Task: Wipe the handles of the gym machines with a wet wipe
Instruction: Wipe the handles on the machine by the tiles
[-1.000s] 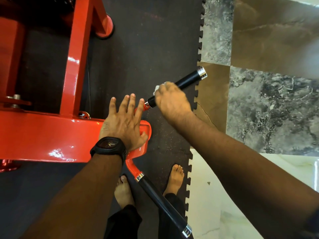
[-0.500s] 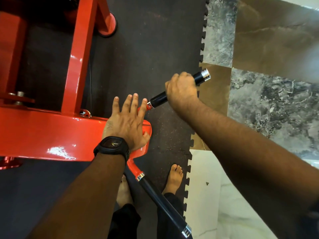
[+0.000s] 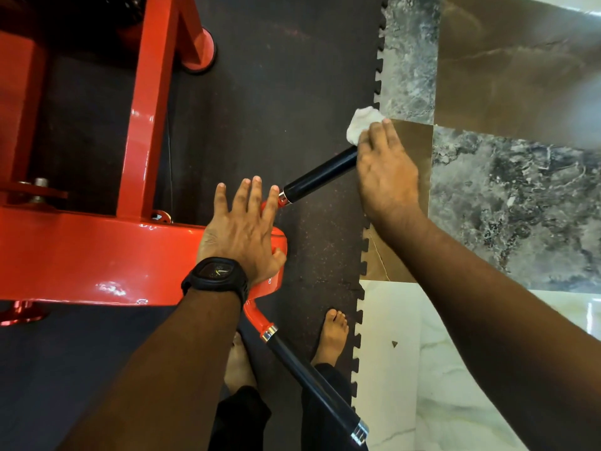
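Note:
A red gym machine arm (image 3: pixel 97 255) ends in two black handles. My left hand (image 3: pixel 240 229), with a black watch on the wrist, rests flat with spread fingers on the red arm's end. The upper black handle (image 3: pixel 320 175) slants up to the right. My right hand (image 3: pixel 385 170) covers its far end and holds a crumpled white wet wipe (image 3: pixel 362 123) against the tip, which is hidden. The lower black handle (image 3: pixel 312 382) runs down to the right, its chrome end cap showing, and nothing touches it.
Red frame posts (image 3: pixel 143 102) and a round foot (image 3: pixel 198 47) stand on the dark rubber mat (image 3: pixel 276 92). The mat's toothed edge meets marble floor tiles (image 3: pixel 520 206) on the right. My bare feet (image 3: pixel 331 336) stand on the mat under the lower handle.
My right hand has slid with the wipe outward along the upper handle, from near the chrome collar to the far end. The left hand has stayed on the red arm.

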{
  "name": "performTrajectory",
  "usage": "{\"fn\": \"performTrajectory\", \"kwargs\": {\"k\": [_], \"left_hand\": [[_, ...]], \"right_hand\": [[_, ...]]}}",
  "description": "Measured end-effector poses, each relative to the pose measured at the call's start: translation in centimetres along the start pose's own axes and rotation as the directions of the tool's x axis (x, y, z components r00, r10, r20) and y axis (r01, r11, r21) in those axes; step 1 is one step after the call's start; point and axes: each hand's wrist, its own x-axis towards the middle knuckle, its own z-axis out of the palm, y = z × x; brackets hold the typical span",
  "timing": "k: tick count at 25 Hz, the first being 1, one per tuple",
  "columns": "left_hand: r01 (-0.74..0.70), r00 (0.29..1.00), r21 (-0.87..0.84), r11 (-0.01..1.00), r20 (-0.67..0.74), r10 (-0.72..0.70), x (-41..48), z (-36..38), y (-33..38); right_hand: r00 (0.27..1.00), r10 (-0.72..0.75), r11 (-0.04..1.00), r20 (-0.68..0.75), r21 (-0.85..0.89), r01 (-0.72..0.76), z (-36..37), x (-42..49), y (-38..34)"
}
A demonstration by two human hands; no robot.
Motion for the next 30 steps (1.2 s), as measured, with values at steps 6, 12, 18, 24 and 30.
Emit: {"fn": "performTrajectory", "kwargs": {"k": [6, 12, 18, 24, 30], "left_hand": [[0.002, 1.0, 0.006, 1.0, 0.005, -0.002, 0.0, 0.2, -0.1], [-0.013, 1.0, 0.026, 1.0, 0.018, 0.013, 0.0, 0.0, -0.1], [-0.027, 0.999, 0.055, 0.998, 0.037, 0.025, -0.1, 0.0, -0.1], [-0.006, 1.0, 0.016, 1.0, 0.001, 0.006, 0.1, 0.3, 0.1], [-0.004, 1.0, 0.008, 1.0, 0.009, 0.004, 0.2, 0.4, 0.0]], "right_hand": [[0.896, 0.441, 0.43, -0.057, 0.89, -0.155, 2.3, -1.4, -5.0], [0.538, 0.687, -0.347, 0.489, 0.87, -0.35, -4.1, 1.5, -12.1], [0.485, 0.423, -0.586, 0.765, 0.639, -0.497, -3.4, 1.2, -12.5], [0.502, 0.342, -0.751, 0.795, 0.552, -0.363, 0.1, 1.1, -11.8], [0.462, 0.435, -0.741, 0.773, 0.599, -0.304, -0.6, 1.4, -10.1]]}}
